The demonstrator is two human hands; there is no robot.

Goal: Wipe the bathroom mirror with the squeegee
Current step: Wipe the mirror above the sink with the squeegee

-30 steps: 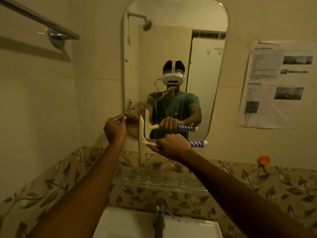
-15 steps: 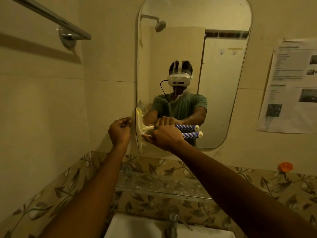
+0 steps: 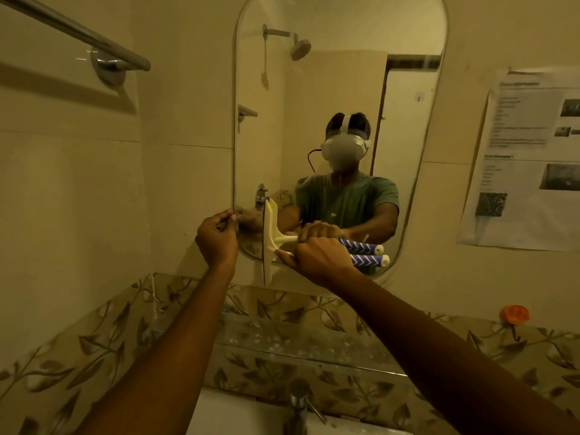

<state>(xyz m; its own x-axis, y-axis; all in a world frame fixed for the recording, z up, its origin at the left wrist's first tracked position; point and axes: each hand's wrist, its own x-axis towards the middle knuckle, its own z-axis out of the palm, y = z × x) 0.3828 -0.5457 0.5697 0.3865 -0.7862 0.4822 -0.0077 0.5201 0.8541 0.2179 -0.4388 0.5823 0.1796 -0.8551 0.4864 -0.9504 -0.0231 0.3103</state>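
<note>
A tall rounded mirror [image 3: 339, 89] hangs on the cream tiled wall. My right hand [image 3: 320, 259] grips the squeegee by its blue-and-white handle [image 3: 368, 260]. Its pale blade [image 3: 267, 246] stands upright, pressed against the lower left part of the glass, and its lower end reaches past the mirror's bottom rim. My left hand [image 3: 216, 240] is just left of the blade, fingers curled and pinching the mirror's left edge. The glass reflects both hands and the squeegee.
A chrome towel bar [image 3: 78, 32] runs along the upper left wall. A printed sheet [image 3: 530, 158] is stuck to the wall at right, with an orange hook [image 3: 514, 313] below it. A glass shelf [image 3: 282, 337], a tap [image 3: 298, 403] and a white sink [image 3: 238, 416] lie under the mirror.
The blade slid left to the mirror's left edge, then came back a little to the right. My left hand stayed at the edge. My view shifted left and closer.
</note>
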